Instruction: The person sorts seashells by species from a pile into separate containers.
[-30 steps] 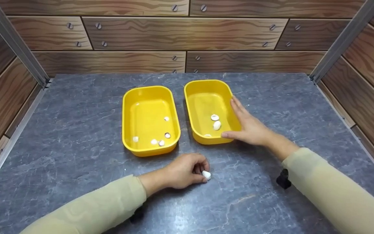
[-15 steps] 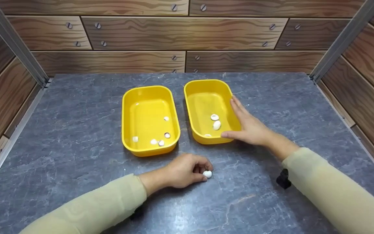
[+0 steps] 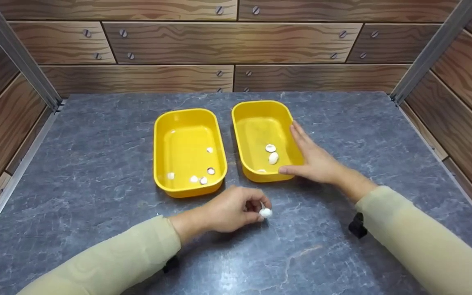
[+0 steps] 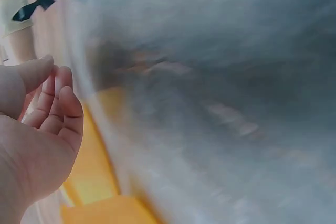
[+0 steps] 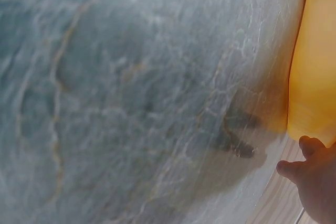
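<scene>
In the head view, my left hand (image 3: 232, 211) pinches a small white shell-like piece (image 3: 265, 212) between thumb and fingers, in front of the two yellow trays. The left wrist view shows the left hand (image 4: 42, 124) with thumb and fingertips together; the piece is hidden there. My right hand (image 3: 316, 162) rests against the right yellow tray (image 3: 256, 177), fingers straight along its right side and thumb at the near corner. Inside that tray lie a round white piece (image 3: 270, 148), an oval white one (image 3: 273, 158) and a partly hidden one near the front wall.
To the left stands another yellow tray (image 3: 191, 192) holding several small white pieces, among them a dark-rimmed one (image 3: 211, 171). Both trays sit on a grey marbled table (image 3: 109, 143). Wood-patterned walls (image 3: 236, 43) and metal posts (image 3: 432, 53) enclose the back and sides.
My left hand keeps its pinch on the white shell-like piece and has moved slightly away from me and right, the piece turning a little between the fingers. The right hand and both trays stay put.
</scene>
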The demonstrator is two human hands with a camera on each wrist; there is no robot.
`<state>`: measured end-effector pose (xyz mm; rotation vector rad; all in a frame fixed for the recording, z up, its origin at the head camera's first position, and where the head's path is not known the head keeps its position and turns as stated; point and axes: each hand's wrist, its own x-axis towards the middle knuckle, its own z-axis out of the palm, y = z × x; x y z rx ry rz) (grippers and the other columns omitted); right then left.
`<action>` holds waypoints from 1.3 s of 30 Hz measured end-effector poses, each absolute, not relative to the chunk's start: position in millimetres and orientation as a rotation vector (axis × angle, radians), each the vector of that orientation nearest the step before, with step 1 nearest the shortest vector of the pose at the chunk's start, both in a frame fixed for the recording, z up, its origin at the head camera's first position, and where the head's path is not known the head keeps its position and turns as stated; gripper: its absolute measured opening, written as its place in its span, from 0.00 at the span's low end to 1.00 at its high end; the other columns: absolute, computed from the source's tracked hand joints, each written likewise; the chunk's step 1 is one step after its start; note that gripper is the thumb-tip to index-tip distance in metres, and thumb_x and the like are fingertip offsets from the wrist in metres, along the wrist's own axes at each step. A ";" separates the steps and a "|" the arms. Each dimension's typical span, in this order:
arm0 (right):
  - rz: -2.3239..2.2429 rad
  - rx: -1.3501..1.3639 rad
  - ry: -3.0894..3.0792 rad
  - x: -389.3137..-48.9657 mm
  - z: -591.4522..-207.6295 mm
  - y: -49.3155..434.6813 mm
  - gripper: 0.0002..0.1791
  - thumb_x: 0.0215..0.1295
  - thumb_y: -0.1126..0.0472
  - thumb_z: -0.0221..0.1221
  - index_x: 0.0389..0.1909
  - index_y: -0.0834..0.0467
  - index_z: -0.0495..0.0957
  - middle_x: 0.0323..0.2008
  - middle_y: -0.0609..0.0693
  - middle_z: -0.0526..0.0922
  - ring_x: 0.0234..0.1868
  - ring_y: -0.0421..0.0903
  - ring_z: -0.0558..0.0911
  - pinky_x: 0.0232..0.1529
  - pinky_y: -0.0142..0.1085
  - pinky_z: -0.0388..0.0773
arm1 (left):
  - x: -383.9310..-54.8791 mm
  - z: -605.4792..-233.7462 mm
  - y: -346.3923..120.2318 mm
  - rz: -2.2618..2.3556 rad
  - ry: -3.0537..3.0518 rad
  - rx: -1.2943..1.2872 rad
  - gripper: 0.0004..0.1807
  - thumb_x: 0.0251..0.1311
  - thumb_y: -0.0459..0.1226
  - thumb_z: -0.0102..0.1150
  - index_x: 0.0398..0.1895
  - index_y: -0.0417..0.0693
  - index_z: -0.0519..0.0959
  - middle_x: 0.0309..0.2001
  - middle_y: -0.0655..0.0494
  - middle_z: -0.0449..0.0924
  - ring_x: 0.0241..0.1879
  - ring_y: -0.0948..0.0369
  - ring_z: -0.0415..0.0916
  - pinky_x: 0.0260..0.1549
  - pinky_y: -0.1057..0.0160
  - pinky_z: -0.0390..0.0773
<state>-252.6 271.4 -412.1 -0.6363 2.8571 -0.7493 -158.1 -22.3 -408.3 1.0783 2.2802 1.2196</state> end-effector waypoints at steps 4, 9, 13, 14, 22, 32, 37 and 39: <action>-0.747 -0.641 2.860 -252.2 -411.9 272.3 0.69 0.64 0.32 0.68 0.87 0.57 0.33 0.86 0.51 0.28 0.84 0.64 0.46 0.79 0.62 0.48 | -163.4 -388.7 -23.5 1.249 2.296 1.126 0.09 0.69 0.30 0.69 0.49 0.47 0.85 0.37 0.58 0.85 0.36 0.68 0.78 0.40 0.67 0.81; -0.755 -0.652 2.865 -251.4 -412.2 273.4 0.69 0.64 0.32 0.68 0.87 0.58 0.33 0.86 0.52 0.30 0.83 0.65 0.47 0.79 0.62 0.49 | -176.1 -367.4 -25.1 1.300 2.321 1.120 0.10 0.70 0.29 0.68 0.51 0.46 0.85 0.40 0.56 0.86 0.39 0.64 0.80 0.44 0.65 0.83; -0.769 -0.659 2.863 -251.8 -413.1 273.8 0.69 0.64 0.32 0.69 0.87 0.58 0.34 0.87 0.52 0.30 0.83 0.65 0.49 0.78 0.62 0.52 | -191.1 -354.2 -26.8 1.350 2.359 1.052 0.11 0.70 0.29 0.67 0.52 0.46 0.85 0.39 0.56 0.86 0.38 0.62 0.81 0.42 0.64 0.84; -0.771 -0.658 2.861 -251.6 -413.1 273.8 0.68 0.64 0.32 0.69 0.87 0.58 0.34 0.87 0.51 0.30 0.83 0.65 0.49 0.78 0.63 0.52 | -195.4 -350.9 -27.1 1.360 2.372 1.033 0.11 0.70 0.29 0.67 0.52 0.46 0.85 0.38 0.56 0.86 0.38 0.61 0.81 0.42 0.64 0.84; -0.757 -0.642 2.848 -250.4 -413.2 273.2 0.69 0.64 0.31 0.68 0.87 0.58 0.33 0.86 0.49 0.28 0.83 0.66 0.48 0.77 0.65 0.52 | -231.3 -333.9 -24.6 1.357 2.472 0.889 0.11 0.72 0.31 0.66 0.54 0.47 0.83 0.40 0.55 0.84 0.41 0.58 0.79 0.43 0.63 0.83; -0.765 -0.634 2.840 -251.8 -413.5 270.2 0.68 0.65 0.35 0.70 0.87 0.57 0.33 0.86 0.49 0.28 0.84 0.64 0.47 0.78 0.63 0.50 | -263.7 -337.5 -20.5 1.359 2.502 0.719 0.12 0.73 0.31 0.65 0.56 0.48 0.82 0.43 0.53 0.82 0.42 0.57 0.78 0.43 0.64 0.82; -0.773 -0.637 2.837 -251.2 -413.0 269.1 0.68 0.65 0.35 0.70 0.87 0.56 0.33 0.86 0.48 0.27 0.84 0.64 0.47 0.78 0.64 0.50 | -272.4 -345.4 -18.8 1.345 2.517 0.651 0.12 0.73 0.31 0.64 0.56 0.49 0.81 0.44 0.52 0.81 0.43 0.57 0.77 0.43 0.64 0.81; -0.775 -0.640 2.835 -250.9 -412.8 268.9 0.68 0.65 0.35 0.70 0.87 0.56 0.33 0.86 0.48 0.27 0.84 0.64 0.47 0.78 0.64 0.50 | -274.3 -348.0 -17.8 1.337 2.525 0.634 0.12 0.73 0.31 0.65 0.56 0.49 0.81 0.44 0.52 0.81 0.43 0.57 0.77 0.43 0.64 0.81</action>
